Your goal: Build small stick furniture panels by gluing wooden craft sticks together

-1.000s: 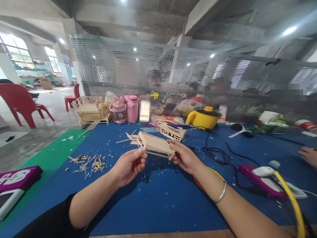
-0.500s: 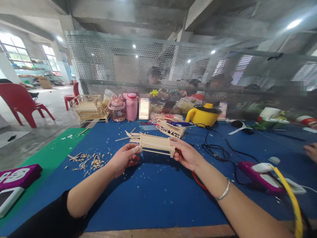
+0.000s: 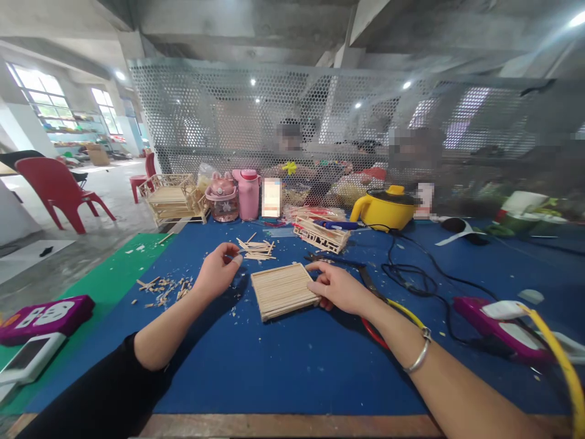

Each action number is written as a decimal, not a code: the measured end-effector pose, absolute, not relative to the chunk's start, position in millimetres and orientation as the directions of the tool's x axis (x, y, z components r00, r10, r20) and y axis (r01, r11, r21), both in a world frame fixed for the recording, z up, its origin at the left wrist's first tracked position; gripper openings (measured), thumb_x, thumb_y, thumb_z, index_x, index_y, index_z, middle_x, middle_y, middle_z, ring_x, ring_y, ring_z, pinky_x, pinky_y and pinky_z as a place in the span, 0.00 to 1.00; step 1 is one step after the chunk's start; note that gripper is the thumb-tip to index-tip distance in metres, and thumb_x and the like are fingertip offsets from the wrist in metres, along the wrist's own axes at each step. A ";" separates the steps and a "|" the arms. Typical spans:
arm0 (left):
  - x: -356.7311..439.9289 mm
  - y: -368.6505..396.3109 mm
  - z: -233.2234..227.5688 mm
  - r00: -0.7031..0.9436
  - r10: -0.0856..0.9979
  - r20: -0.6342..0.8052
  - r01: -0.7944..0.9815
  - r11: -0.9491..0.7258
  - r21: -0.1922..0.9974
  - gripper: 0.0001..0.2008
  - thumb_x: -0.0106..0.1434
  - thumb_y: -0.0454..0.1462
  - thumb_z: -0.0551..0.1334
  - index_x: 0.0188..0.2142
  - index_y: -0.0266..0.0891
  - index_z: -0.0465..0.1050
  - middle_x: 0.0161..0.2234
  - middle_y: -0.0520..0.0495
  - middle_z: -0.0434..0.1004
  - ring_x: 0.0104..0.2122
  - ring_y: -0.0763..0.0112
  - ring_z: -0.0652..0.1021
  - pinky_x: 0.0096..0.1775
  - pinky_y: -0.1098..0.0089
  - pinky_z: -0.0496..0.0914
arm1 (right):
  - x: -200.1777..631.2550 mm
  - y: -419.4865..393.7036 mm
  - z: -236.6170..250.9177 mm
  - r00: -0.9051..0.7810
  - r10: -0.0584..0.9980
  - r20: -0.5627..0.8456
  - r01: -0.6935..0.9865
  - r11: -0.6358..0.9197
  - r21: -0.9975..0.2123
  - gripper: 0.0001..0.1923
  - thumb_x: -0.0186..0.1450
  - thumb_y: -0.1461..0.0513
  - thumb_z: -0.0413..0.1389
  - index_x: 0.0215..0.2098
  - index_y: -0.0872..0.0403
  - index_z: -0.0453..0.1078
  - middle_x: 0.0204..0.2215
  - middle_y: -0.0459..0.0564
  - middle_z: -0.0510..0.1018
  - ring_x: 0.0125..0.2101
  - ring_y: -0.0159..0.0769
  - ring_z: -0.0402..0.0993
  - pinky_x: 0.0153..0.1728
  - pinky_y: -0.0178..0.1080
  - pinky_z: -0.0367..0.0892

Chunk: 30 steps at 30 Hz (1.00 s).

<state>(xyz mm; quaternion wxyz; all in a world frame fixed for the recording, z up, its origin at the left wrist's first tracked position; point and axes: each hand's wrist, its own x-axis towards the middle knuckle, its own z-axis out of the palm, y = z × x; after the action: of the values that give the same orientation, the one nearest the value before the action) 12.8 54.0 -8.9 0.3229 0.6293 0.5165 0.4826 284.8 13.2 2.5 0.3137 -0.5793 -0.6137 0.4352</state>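
My right hand (image 3: 338, 288) grips the right edge of a small slatted frame made of wooden sticks (image 3: 286, 291). The frame tilts, with its flat slatted face toward me. To its left, apart from it, my left hand (image 3: 218, 269) is closed, thumb against fingertips; what it pinches, if anything, is too small to name. Just beyond the left fingertips lies a pile of loose wooden sticks (image 3: 259, 249). Pliers (image 3: 367, 279) with red and yellow handles rest on the table, partly hidden by my right forearm.
Behind are a stick-built piece (image 3: 322, 235), a blue glue gun (image 3: 338, 225), and a yellow pot (image 3: 386, 210). Black cable (image 3: 411, 277) loops at right near a purple power strip (image 3: 498, 326). Stick scraps (image 3: 167, 289) litter the left. A mesh screen (image 3: 205, 122) stands behind; people sit beyond.
My left hand has let go of the frame and moved left and up toward the loose sticks. The frame has turned so its slatted face shows, held by my right hand alone.
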 end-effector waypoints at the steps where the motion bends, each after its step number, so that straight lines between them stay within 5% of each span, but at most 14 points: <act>1: 11.8 56.0 -11.5 -0.001 0.955 0.297 0.405 -0.271 0.873 0.07 0.53 0.36 0.62 0.34 0.42 0.71 0.30 0.50 0.73 0.25 0.71 0.70 0.30 0.71 0.63 | 285.2 13.2 1.5 -0.128 0.986 -0.111 0.476 -0.038 -0.879 0.18 0.54 0.65 0.59 0.43 0.52 0.65 0.14 0.38 0.70 0.13 0.29 0.68 0.11 0.29 0.62; 8: 24.5 83.9 -16.3 0.161 0.941 0.299 0.737 -0.316 0.598 0.07 0.59 0.35 0.61 0.37 0.39 0.75 0.40 0.44 0.74 0.41 0.62 0.74 0.47 0.62 0.65 | 290.1 12.8 5.4 -0.030 0.997 -0.067 0.629 -0.033 -0.777 0.22 0.57 0.66 0.55 0.49 0.52 0.59 0.15 0.36 0.69 0.13 0.29 0.70 0.13 0.28 0.63; 12: 36.4 105.9 -16.2 0.247 0.946 0.210 0.827 -0.319 0.463 0.14 0.64 0.40 0.57 0.48 0.38 0.68 0.48 0.43 0.70 0.44 0.64 0.74 0.44 0.57 0.70 | 285.9 10.0 7.2 0.002 0.998 -0.060 0.659 -0.046 -0.750 0.22 0.58 0.67 0.52 0.51 0.53 0.56 0.16 0.36 0.67 0.14 0.30 0.70 0.13 0.29 0.64; 17: 36.6 111.8 -16.6 0.259 0.955 0.144 0.871 -0.295 0.392 0.15 0.64 0.40 0.57 0.49 0.38 0.66 0.49 0.43 0.69 0.44 0.64 0.74 0.43 0.58 0.71 | 283.3 5.6 6.1 0.021 0.998 -0.055 0.685 -0.054 -0.727 0.22 0.59 0.67 0.50 0.52 0.52 0.55 0.16 0.36 0.66 0.13 0.31 0.70 0.12 0.30 0.63; 23: 19.5 109.0 -15.8 0.249 0.958 0.142 0.837 -0.287 0.466 0.14 0.64 0.40 0.58 0.48 0.38 0.67 0.48 0.43 0.70 0.43 0.65 0.74 0.43 0.58 0.71 | 286.8 4.5 2.0 -0.047 0.999 0.010 0.741 0.042 -0.671 0.21 0.60 0.67 0.49 0.51 0.51 0.57 0.15 0.36 0.67 0.15 0.30 0.72 0.16 0.29 0.63; 27: 16.8 102.6 -10.9 0.181 0.960 0.215 0.727 -0.278 0.628 0.10 0.61 0.40 0.58 0.38 0.36 0.72 0.32 0.47 0.77 0.35 0.65 0.77 0.38 0.64 0.70 | 285.1 6.8 -0.3 -0.037 0.999 0.022 0.708 0.042 -0.705 0.22 0.60 0.65 0.49 0.53 0.52 0.55 0.15 0.36 0.68 0.16 0.31 0.72 0.17 0.30 0.64; 30: 21.9 79.1 -2.9 0.174 0.959 0.223 0.575 -0.282 0.768 0.14 0.62 0.41 0.54 0.43 0.36 0.70 0.26 0.49 0.76 0.28 0.69 0.77 0.32 0.69 0.70 | 283.7 8.0 -0.3 -0.028 1.000 0.001 0.682 0.019 -0.731 0.22 0.60 0.65 0.50 0.53 0.52 0.55 0.15 0.36 0.67 0.15 0.30 0.71 0.16 0.30 0.63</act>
<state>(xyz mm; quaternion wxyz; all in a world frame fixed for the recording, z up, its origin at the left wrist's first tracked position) 21.9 79.1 -2.9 0.2694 0.7171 0.5350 0.3564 283.7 8.0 -0.3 0.2780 -0.6394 -0.6576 0.2853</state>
